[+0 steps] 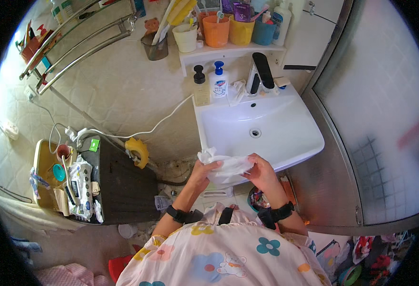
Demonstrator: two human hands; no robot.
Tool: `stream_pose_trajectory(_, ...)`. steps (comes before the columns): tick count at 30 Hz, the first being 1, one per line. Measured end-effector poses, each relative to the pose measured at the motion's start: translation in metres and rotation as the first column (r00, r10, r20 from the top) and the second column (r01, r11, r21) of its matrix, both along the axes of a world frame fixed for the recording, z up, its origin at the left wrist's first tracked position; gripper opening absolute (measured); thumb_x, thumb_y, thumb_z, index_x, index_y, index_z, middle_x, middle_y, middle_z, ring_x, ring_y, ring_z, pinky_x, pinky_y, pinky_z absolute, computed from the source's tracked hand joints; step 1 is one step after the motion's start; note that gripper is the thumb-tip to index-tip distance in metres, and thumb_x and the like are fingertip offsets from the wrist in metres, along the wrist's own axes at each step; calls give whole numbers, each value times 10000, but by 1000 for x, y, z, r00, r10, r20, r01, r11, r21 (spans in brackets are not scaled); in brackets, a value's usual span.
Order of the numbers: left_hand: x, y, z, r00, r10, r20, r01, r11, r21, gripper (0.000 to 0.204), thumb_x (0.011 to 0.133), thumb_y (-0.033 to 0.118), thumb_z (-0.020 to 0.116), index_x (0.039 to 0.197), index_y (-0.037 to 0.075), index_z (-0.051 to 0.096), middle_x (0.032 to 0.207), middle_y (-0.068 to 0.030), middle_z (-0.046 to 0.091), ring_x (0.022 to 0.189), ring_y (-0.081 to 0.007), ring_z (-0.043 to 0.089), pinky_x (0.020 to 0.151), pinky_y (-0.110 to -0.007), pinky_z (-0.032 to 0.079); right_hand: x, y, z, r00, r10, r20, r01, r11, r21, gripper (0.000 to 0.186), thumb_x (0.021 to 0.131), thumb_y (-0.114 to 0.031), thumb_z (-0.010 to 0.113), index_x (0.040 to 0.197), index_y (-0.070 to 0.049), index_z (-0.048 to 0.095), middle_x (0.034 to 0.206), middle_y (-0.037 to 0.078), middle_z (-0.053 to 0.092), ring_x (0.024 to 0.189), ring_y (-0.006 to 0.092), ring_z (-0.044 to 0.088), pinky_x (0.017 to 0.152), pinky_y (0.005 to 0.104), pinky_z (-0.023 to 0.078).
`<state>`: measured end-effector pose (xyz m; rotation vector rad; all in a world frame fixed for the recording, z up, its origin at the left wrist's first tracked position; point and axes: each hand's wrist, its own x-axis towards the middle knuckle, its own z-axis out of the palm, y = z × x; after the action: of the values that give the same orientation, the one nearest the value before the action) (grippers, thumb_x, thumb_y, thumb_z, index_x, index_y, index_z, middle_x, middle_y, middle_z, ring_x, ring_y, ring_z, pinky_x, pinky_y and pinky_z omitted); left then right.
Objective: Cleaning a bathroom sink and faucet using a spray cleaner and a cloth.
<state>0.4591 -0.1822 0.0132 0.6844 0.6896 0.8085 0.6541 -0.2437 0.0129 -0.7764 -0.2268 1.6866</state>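
My left hand and my right hand both grip a crumpled white cloth or wipe, stretched between them at the front edge of the white sink. The fingers of each hand are closed on it. Behind the basin are a black-and-silver tap, a clear pump bottle with a black top, a white pump bottle with a blue top and a small crumpled white item.
A shelf holds several cups and bottles. A dark cabinet with a cluttered yellow tray stands left, below metal rails. A frosted door borders the right; a filled basin and clothes lie lower.
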Motion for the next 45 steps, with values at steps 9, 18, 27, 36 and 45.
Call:
stream_pose_trajectory(9,8,3,-15,994,-79,80,84,995,-61,401,740,51,583,1117,-16,465,1037,-116,556,916,-223,569,821,-344,462,-15,8,9,980,-70,186,88,992,-91,210,820,-220,557,961,-63,552,945,18,546,957,172,508,754,425,478)
stream_pose_trajectory(18,5,5,-12,973,-135,189,169,969,-180,438,745,86,590,1147,-27,457,1076,-135,552,956,-239,561,834,-354,455,-14,21,0,825,-262,500,188,963,194,175,786,-72,594,944,-23,535,817,34,576,714,92,524,627,220,439)
stream_pose_trajectory(27,-4,17,-27,968,-94,233,153,957,-246,336,750,120,598,1049,1,501,980,-143,584,860,-259,596,794,-392,487,-8,32,15,651,-539,535,400,842,362,130,816,-43,543,939,-29,580,729,-25,539,664,44,447,579,185,370)
stream_pose_trajectory(36,-1,21,-18,987,19,159,29,956,-291,143,843,178,521,920,57,525,824,-48,563,739,-157,571,646,-311,487,33,34,40,513,-768,384,620,640,453,294,836,-70,537,1125,-79,482,866,50,552,753,107,516,641,220,438)
stream_pose_trajectory(45,14,18,-12,989,-87,119,106,982,-159,179,803,65,523,978,37,548,880,-46,587,772,-147,579,666,-285,484,-7,34,-5,522,-269,809,-82,929,361,206,825,-49,426,908,-4,609,726,-31,559,542,35,411,505,183,342)
